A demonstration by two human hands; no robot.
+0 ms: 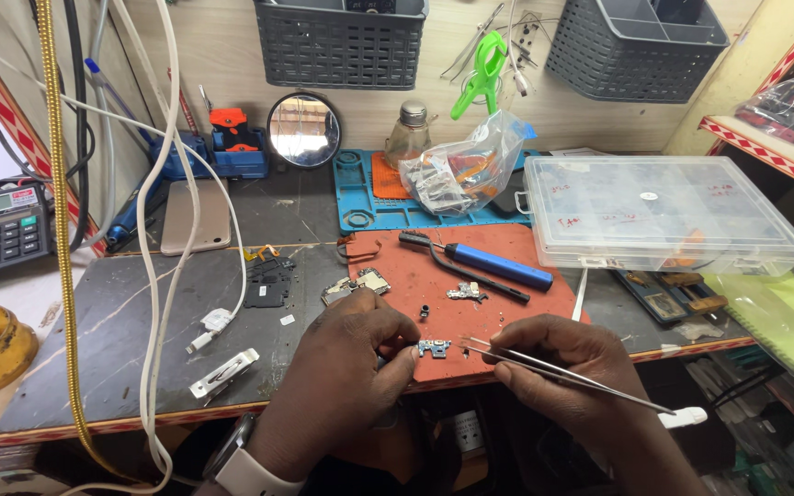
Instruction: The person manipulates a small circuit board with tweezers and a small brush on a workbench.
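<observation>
- The left hand (353,354) pinches a small circuit part (434,348) on the red mat (507,298).
- The right hand (570,366) pinches metal tweezers (544,368), tips near the part.

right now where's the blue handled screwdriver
In the head view the blue-handled screwdriver lies on the red mat, up and right of both hands, just left of the clear plastic organiser box.

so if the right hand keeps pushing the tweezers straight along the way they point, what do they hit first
Most likely the small circuit part pinched in the left hand. The tweezers in the right hand point left at it with a small gap, though depth is unclear.
</observation>
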